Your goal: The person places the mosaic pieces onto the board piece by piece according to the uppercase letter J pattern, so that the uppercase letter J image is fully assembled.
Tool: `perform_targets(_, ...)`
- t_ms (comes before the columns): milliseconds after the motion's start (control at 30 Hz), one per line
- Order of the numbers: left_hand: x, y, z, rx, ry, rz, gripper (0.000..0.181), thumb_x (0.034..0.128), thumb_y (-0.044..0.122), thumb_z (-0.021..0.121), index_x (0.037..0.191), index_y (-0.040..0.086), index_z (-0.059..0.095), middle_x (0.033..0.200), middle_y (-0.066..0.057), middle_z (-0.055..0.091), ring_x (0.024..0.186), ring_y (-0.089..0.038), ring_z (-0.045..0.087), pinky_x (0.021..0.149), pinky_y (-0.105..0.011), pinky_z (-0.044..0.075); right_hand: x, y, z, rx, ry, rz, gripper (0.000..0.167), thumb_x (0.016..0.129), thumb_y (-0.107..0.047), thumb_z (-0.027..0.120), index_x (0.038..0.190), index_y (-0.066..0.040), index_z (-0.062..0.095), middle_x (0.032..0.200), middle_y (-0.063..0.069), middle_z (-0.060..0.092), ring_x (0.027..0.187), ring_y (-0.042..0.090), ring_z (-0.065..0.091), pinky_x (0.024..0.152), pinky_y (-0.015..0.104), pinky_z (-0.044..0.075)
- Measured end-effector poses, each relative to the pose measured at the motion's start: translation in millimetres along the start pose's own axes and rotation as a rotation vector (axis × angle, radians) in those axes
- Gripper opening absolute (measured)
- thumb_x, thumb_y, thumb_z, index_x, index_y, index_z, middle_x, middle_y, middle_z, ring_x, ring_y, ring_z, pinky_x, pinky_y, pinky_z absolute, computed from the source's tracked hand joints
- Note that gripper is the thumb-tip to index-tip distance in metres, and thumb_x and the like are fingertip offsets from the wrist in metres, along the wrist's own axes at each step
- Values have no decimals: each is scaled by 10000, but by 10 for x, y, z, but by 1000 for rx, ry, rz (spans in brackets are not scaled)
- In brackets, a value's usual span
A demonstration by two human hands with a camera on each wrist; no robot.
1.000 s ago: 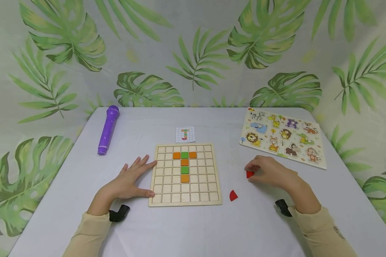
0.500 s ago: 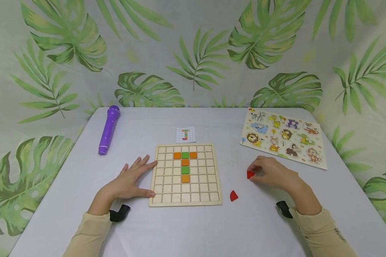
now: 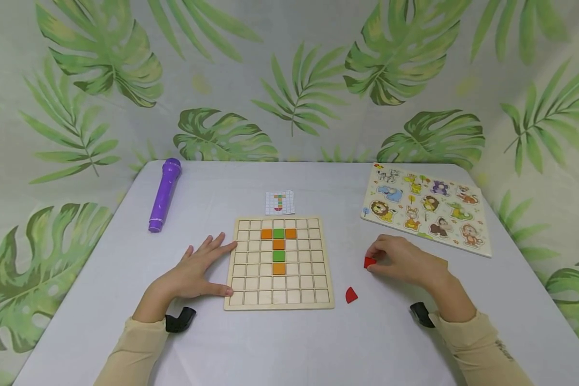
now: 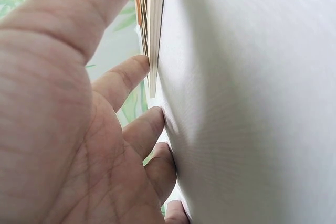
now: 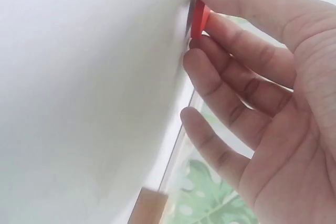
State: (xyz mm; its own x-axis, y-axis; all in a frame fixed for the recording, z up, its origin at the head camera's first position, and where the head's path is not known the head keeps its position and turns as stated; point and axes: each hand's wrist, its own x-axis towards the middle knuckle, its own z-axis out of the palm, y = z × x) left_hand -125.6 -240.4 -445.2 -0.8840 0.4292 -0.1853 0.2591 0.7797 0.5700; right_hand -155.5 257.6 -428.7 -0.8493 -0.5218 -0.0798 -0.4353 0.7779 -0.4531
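My left hand [image 3: 193,273] spreads its fingers at the left edge of a wooden grid board [image 3: 309,281], thumb and forefinger touching that edge. On the board, orange and green square tiles [image 3: 279,256] form a T shape. To the board's right, my right hand [image 3: 402,261] pinches a red tile [image 3: 369,262] between thumb and forefinger, just over the cloth. In the right wrist view the red tile [image 5: 199,18] shows edge-on, the other fingers loosely bent beside it. A second red piece, a quarter-circle [image 3: 351,295], lies near the board's lower right.
A small pattern card [image 3: 280,202] with a J-like figure lies behind the board. The purple toy microphone [image 3: 164,195] is at the back left. An animal puzzle board [image 3: 427,208] lies at the back right. A brown piece [image 5: 148,206] lies behind my right hand.
My right hand has shifted slightly left with the red tile. The left hand stays on the board's edge, and the tiles on the board have not moved.
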Motion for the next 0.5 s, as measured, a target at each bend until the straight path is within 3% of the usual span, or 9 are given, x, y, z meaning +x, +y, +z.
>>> perform_targets(333, 29, -8, 29, 0, -3, 0, 1092, 806, 555, 900, 1698, 263, 343, 1813, -175, 125, 1666, -503, 56, 1260, -805, -15, 128, -223, 6, 9, -28, -31, 127, 921, -206, 854, 1019, -169, 782, 956, -72, 686, 876, 83, 605, 802, 273, 567)
perform_targets(500, 25, -28, 34, 4, -5, -5, 1096, 805, 557, 899, 1700, 265, 337, 1814, -176, 122, 1668, -499, 52, 1259, -805, -20, 223, -308, 49, 5, -30, -82, 128, 920, -217, 855, 1019, -175, 784, 952, -98, 691, 909, 91, 636, 849, 314, 597)
